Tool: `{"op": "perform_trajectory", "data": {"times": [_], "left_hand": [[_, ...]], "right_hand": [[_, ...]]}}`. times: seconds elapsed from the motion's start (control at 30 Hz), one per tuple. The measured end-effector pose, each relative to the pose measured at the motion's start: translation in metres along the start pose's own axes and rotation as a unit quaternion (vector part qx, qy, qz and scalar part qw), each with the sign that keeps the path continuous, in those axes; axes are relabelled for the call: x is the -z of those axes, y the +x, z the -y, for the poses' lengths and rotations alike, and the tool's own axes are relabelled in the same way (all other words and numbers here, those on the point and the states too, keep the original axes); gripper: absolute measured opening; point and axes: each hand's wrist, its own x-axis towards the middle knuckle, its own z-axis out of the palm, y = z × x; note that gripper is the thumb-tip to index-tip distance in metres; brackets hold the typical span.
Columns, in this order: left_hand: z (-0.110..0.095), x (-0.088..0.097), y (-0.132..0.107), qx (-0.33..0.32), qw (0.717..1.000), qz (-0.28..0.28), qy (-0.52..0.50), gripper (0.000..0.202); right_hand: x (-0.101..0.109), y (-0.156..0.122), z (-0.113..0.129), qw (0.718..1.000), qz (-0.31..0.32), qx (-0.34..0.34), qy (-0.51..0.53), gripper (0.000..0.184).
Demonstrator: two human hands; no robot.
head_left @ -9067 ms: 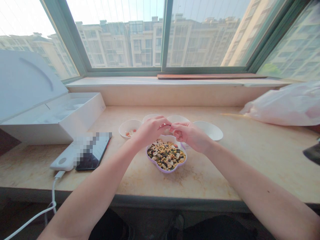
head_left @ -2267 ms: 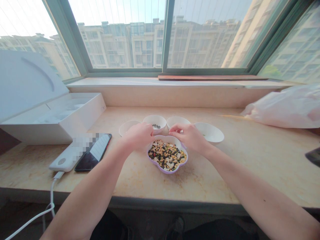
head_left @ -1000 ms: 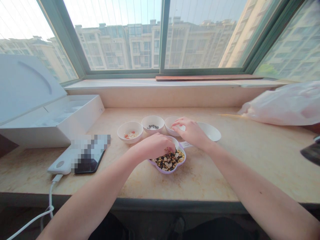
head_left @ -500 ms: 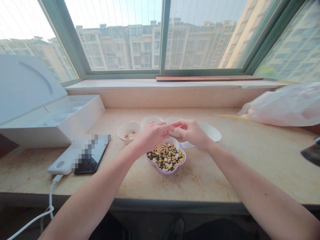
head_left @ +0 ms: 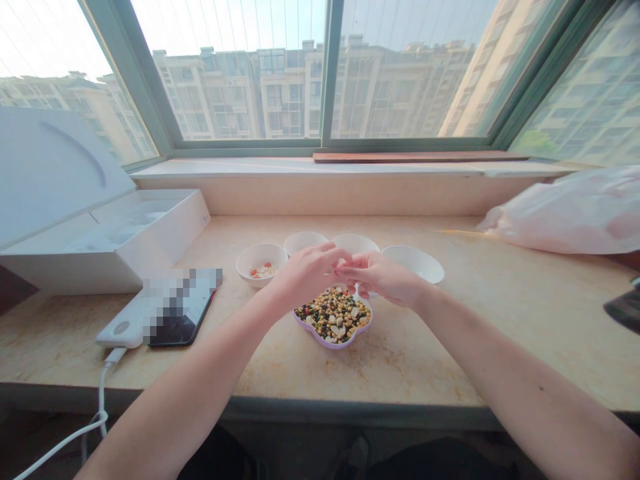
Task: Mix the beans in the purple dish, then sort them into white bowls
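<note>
My left hand (head_left: 311, 268) and my right hand (head_left: 384, 275) meet above a purple-rimmed bowl (head_left: 332, 344). Black, green and yellow beans with pale peanut halves (head_left: 339, 331) fill this bowl, whose far side is covered by my hands. The fingertips of both hands are pinched together; anything between them is too small to make out. Left of my left hand stands a white bowl (head_left: 243, 271) with a few pale and reddish pieces (head_left: 263, 270) in it. Behind my hands are two more white bowls, one left (head_left: 306, 239) and one right (head_left: 356, 241), partly hidden.
A white dish (head_left: 426, 265) lies right of the bowls. At the left are an open white box (head_left: 160, 233), a white power bank (head_left: 119, 330) with a cable and a dark phone (head_left: 175, 331). A plastic bag (head_left: 565, 213) rests at the right, near the window ledge (head_left: 240, 167).
My right hand has turned and dropped slightly, its fingers now against those of my left hand. The back right white bowl shows more. My left hand has barely moved.
</note>
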Motion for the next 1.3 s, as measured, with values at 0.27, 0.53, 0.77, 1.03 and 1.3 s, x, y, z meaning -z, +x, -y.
{"op": "perform_trajectory", "data": {"times": [0.27, 0.53, 0.77, 1.03, 1.3], "left_hand": [[0.005, -0.005, -0.001, 0.048, 0.986, 0.128, 0.095, 0.021], [0.005, -0.017, -0.002, -0.001, 0.962, 0.201, 0.187, 0.03], [0.003, -0.02, -0.003, 0.005, 0.967, 0.188, 0.174, 0.027], [0.001, -0.022, -0.003, -0.023, 0.96, 0.192, 0.202, 0.027], [0.006, -0.006, 0.003, -0.002, 0.985, 0.087, 0.149, 0.024]], "right_hand": [[0.02, 0.006, -0.004, 0.903, -0.282, 0.105, -0.307, 0.017], [0.032, 0.016, -0.02, 0.845, -0.327, 0.114, -0.407, 0.018], [0.03, 0.017, -0.023, 0.833, -0.336, 0.116, -0.424, 0.016], [0.031, 0.017, -0.025, 0.834, -0.329, 0.106, -0.429, 0.017], [0.025, 0.016, -0.021, 0.823, -0.336, 0.13, -0.44, 0.021]]}}
